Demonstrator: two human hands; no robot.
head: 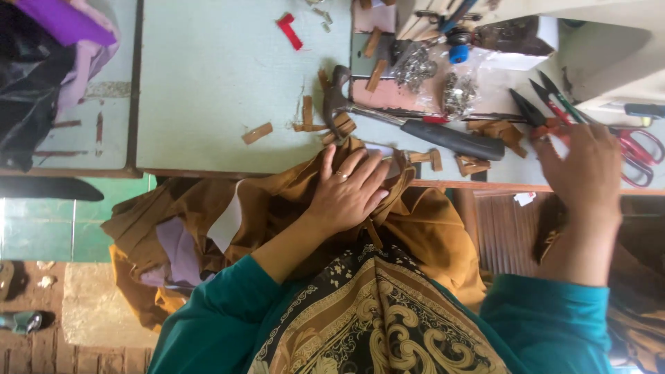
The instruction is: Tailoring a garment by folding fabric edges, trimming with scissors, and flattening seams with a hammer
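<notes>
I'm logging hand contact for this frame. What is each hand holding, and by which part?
The left hand grips nothing: it lies flat, palm down, on the brown fabric at the table edge. The right hand reaches by the red-handled scissors; whether it grips them cannot be told.

You sit at a big table (pixel 208 83) with a pale green top and a brown wooden edge. Next to it, on your left, stands another pale green table (pixel 114 62), and a dark gap runs between the two. Its paint is worn off in spots, so little brown marks show. Soft daylight falls on both tops and makes them look bright. Below the table edge you can see a patch of shiny green tiles (pixel 41 221). Lower down there is a grey stone slab (pixel 97 305), and beside it the floor (pixel 28 353) is made of reddish-brown bricks. Under the table on your right, thin wooden slats (pixel 502 235) stand side by side.
</notes>
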